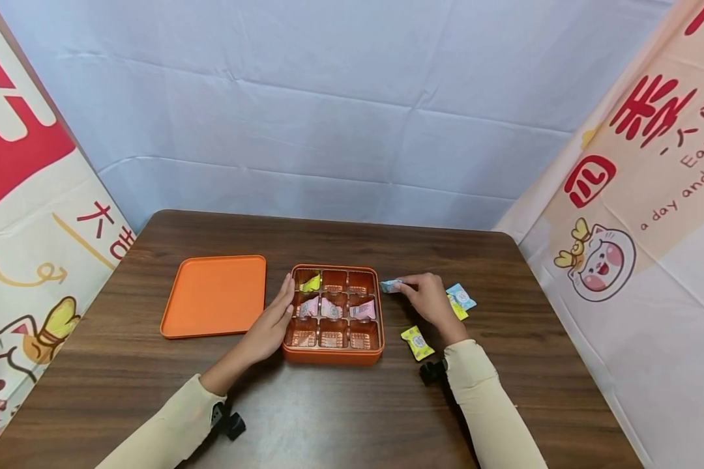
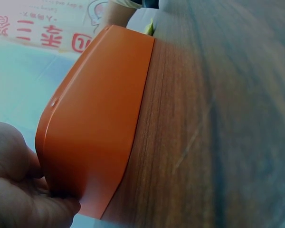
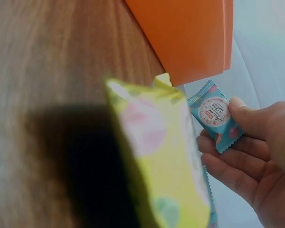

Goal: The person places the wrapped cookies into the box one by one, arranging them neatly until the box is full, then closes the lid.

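My left hand (image 1: 274,323) lies with straight fingers along the left side of an orange divided box (image 1: 332,355). In the left wrist view, the thumb and fingers touch the corner of the box wall (image 2: 92,109). My right hand (image 1: 429,301) pinches a blue wrapped candy (image 3: 214,115) between thumb and fingers, just right of the box's back right corner. Inside the box, a yellow candy (image 1: 311,283) sits in the back left compartment. Three pink candies, one of them a pink candy (image 1: 362,310) at the right, fill the middle row.
An orange lid (image 1: 216,296) lies flat left of the box. Right of the box is a yellow candy (image 1: 417,343). Beyond the right wrist lie another blue candy (image 1: 461,295) and a partly hidden yellow candy (image 1: 457,308). All rest on a brown wooden table (image 1: 305,417).
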Available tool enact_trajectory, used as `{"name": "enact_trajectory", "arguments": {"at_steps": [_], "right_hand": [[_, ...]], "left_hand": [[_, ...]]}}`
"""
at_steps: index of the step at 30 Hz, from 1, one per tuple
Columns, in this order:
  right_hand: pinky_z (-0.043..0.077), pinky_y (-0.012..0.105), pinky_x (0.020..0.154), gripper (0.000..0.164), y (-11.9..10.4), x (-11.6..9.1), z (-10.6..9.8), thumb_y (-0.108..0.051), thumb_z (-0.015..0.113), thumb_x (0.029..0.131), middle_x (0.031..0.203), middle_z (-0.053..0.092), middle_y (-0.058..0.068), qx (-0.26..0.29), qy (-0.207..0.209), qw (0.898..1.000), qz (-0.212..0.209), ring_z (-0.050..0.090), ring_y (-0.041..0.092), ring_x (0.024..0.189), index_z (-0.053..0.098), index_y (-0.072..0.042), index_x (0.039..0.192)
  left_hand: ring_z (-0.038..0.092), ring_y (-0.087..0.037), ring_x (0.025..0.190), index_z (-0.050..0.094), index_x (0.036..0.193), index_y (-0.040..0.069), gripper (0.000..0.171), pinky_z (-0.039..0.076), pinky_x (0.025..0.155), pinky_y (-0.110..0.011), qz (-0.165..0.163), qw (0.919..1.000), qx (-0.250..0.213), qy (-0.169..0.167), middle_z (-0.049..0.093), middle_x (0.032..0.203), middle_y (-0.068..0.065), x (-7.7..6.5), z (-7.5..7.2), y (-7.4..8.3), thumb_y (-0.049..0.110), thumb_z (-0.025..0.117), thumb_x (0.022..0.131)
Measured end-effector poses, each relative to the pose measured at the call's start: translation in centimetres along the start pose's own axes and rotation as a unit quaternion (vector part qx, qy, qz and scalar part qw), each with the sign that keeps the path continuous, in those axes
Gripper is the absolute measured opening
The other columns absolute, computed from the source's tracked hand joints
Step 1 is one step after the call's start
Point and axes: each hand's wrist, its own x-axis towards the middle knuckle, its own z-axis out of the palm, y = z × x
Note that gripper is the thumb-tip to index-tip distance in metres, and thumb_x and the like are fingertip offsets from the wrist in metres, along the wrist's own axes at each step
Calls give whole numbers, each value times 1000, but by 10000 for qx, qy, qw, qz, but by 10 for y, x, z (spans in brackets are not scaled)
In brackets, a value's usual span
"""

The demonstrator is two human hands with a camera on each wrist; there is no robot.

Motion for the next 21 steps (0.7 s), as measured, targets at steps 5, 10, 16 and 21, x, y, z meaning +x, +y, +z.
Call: {"name": "enact_trajectory", "arguments": {"at_steps": [5,10,16,21], "right_hand": [[54,38,61,20,2,-1,-1,-23,70,98,95,78,8,361,25,9986,398,65,20,64,82,-9,105],[59,39,67,22,2,-1,-1,-22,66,101,98,77,12,725,19,9931,919,72,23,73,80,-6,109],[61,36,77,27,1,-1,-4,-13,58,104,102,72,23,1498,-175,9790,1371,74,32,90,73,2,121],[60,31,76,28,2,1,-10,-10,55,106,84,61,18,2058,-224,9604,1865,73,28,83,70,6,123]], "left_hand": [[3,-32,155,8,160,-2,58,12,121,-57,-37,10000,-24,-35,-6,168,-8,0,1,-1,4,36,110],[3,-32,154,7,160,-1,58,12,121,-57,-43,10000,-15,-51,-6,168,-8,1,2,-2,5,36,110],[4,-33,154,8,161,0,58,13,120,-58,-95,9999,7,-41,-8,169,-6,0,0,-3,6,36,110],[3,-30,155,8,161,1,58,12,121,-57,-119,9999,-46,-73,-8,169,-4,1,0,-2,7,35,111]]}}
